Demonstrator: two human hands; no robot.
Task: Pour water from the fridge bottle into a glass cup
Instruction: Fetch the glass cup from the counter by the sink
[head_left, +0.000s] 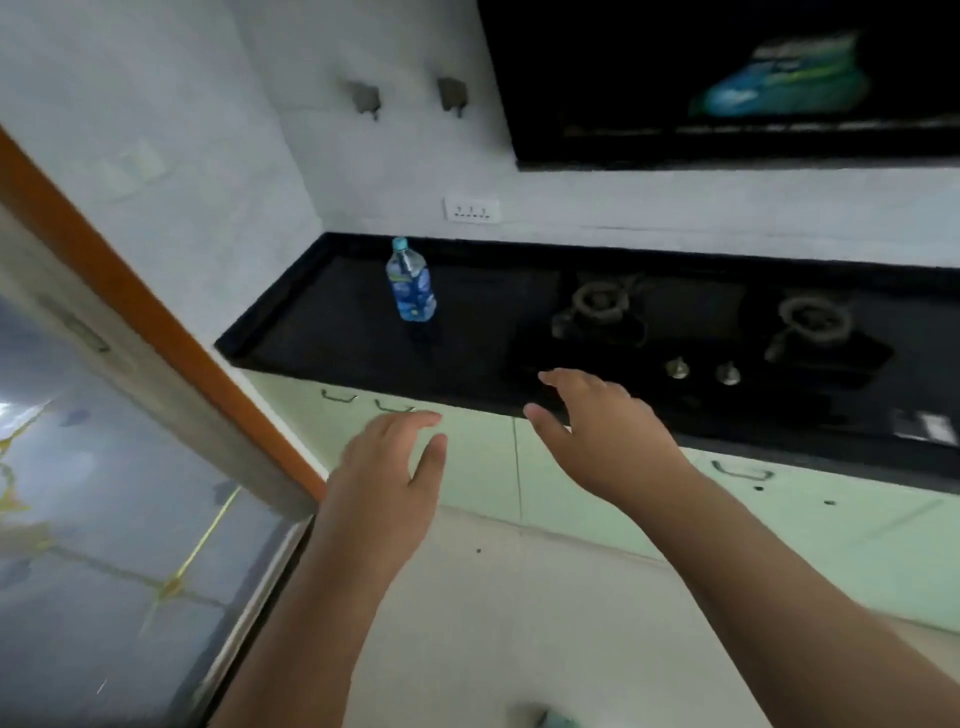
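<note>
1. Head view: the water bottle stands upright on the black counter, near the back left corner, cap on, with bare counter all around it.
2. The left hand hangs in the air below the counter's front edge, fingers loosely spread, holding nothing — well short of the bottle.
3. The right hand reaches over the front edge, fingers spread and empty, just left of the stove knobs.
4. The gas stove fills the counter's right part; between it and the bottle lies open surface.
5. An orange-edged door closes the left side — pale green drawers sit below the counter.
</note>
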